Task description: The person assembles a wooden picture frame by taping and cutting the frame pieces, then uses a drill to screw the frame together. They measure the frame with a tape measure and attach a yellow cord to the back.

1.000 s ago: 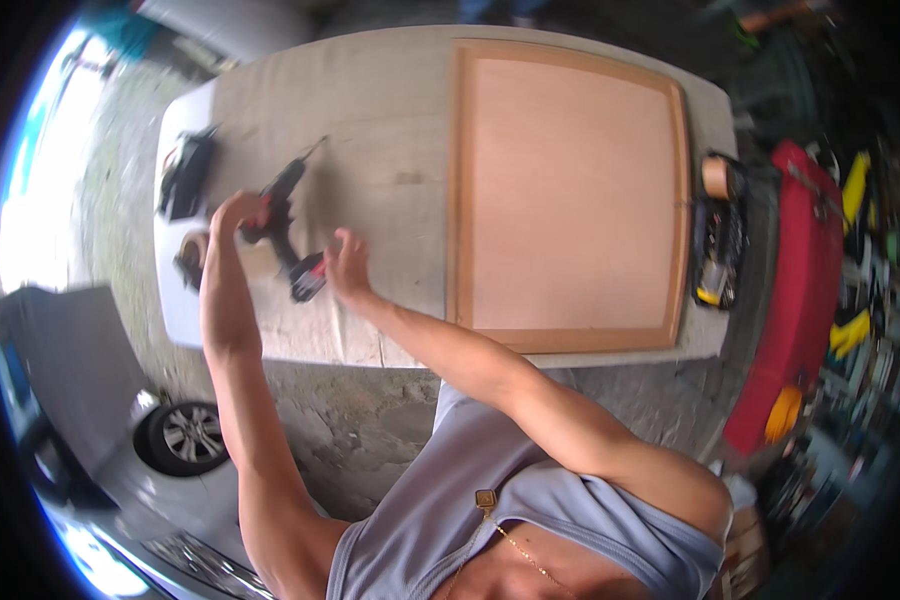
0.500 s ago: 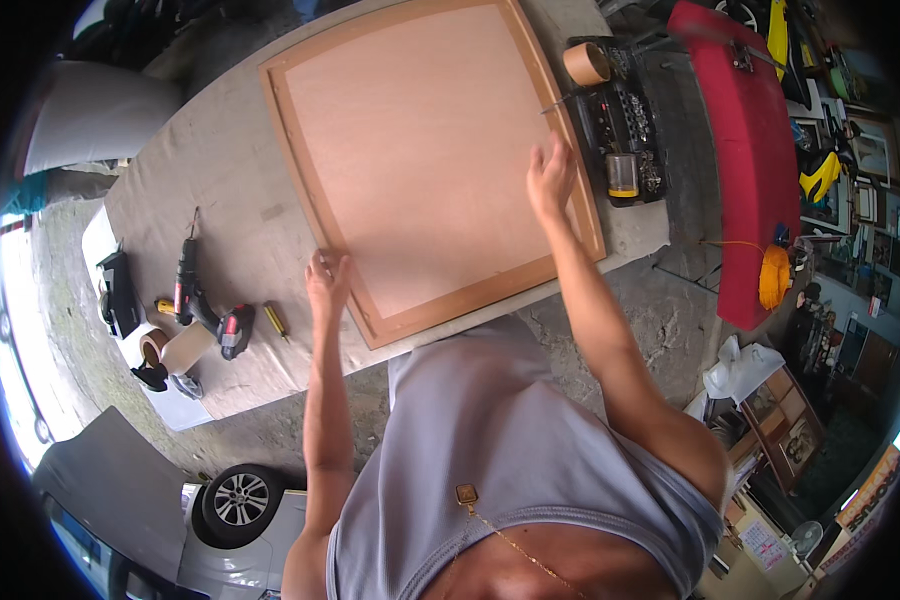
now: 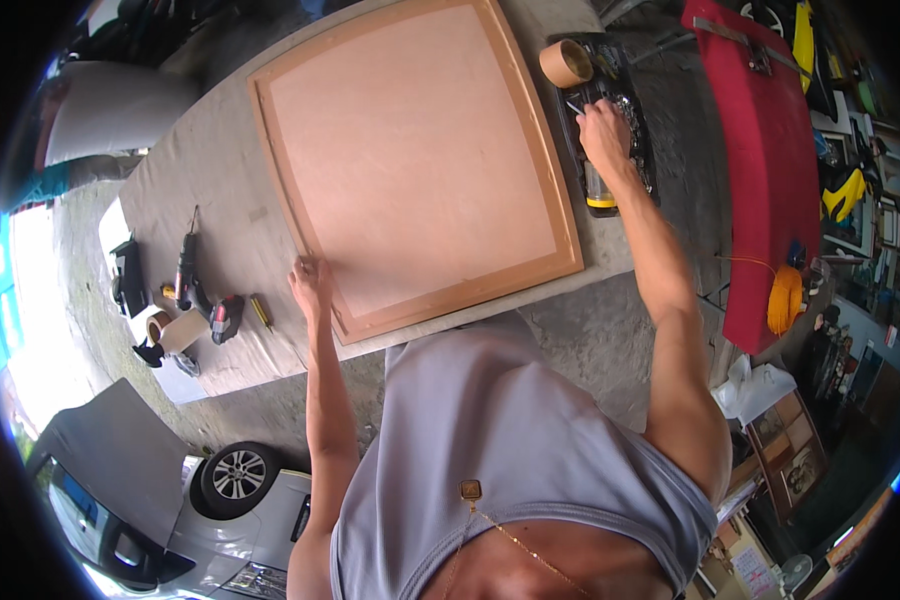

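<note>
We're over a grey, matte desk (image 3: pixel 220 170) with a rough concrete-like top. The big square wooden panel (image 3: pixel 415 165) lies flat at centre: smooth pinkish-tan face, raised light-brown frame, slightly rounded corners.

Left hand (image 3: pixel 310 280) at the panel's 7 o'clock corner, fingers loosely spread, tips resting on the frame edge; it grips nothing.

Right hand (image 3: pixel 604 128) at the panel's 3 o'clock, down in a black plastic organiser tray (image 3: pixel 638 150) of small metal hardware. Fingers curled inward; we can't tell whether they pinch anything. A yellow-and-black tool (image 3: pixel 598 192) lies in the tray just below the hand. A brown tape roll (image 3: pixel 565 62), cardboard core showing, sits at the tray's 11 o'clock end.

Well apart, at the panel's 8 o'clock:
- red-and-black cordless drill (image 3: pixel 198 290), lying on its side
- small yellow-handled bit or driver (image 3: pixel 260 312) just beside it
- second tape roll (image 3: pixel 175 330)
- black blocky case (image 3: pixel 127 278)

At 3 o'clock off the desk: a long red slab (image 3: pixel 760 170), smooth surface, and a bundle of yellow-orange cord (image 3: pixel 785 298) hanging at its lower end.
</note>
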Motion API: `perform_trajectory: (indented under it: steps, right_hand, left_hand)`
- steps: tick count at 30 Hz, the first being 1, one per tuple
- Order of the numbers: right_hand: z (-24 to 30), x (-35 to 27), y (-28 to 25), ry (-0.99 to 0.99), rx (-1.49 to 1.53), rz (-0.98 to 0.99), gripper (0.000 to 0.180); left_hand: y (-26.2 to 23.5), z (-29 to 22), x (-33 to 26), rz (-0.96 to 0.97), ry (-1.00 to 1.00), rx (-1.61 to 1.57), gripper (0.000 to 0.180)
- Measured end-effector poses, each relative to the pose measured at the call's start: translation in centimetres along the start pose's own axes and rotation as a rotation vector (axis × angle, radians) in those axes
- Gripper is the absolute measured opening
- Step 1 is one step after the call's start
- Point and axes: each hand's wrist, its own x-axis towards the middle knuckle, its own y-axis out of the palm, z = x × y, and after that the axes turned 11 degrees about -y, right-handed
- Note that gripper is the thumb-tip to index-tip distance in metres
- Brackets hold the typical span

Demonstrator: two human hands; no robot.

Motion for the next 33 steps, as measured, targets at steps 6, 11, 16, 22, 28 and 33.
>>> perform_trajectory:
  steps: [6,11,16,22,28,33]
  right_hand:
    - [7.3,-2.1,1.8,0.195,0.404,0.287,0.034]
    - [9.9,-0.6,2.4,0.408,0.38,0.248,0.074]
    - [9.9,-0.4,4.3,0.594,0.448,0.237,0.092]
    - [9.5,-0.2,3.7,0.676,0.734,0.195,0.072]
    - [11.9,3.7,-15.2,0.404,1.481,0.06,0.034]
    - [21.0,8.2,-25.9,-0.166,1.475,0.03,0.046]
  left_hand:
    - [1.5,1.3,0.0,-0.121,0.016,-0.098,0.033]
    - [0.9,-0.6,-0.9,-0.162,-0.143,0.077,0.031]
    - [0.6,-0.7,-0.1,-0.189,-0.181,0.049,0.029]
    - [-0.9,3.8,1.8,-0.243,-0.142,-0.018,0.025]
    - [-3.2,4.8,2.8,-0.131,-0.084,-0.043,0.026]
    - [-8.4,0.7,6.5,0.21,-0.05,-0.44,0.047]
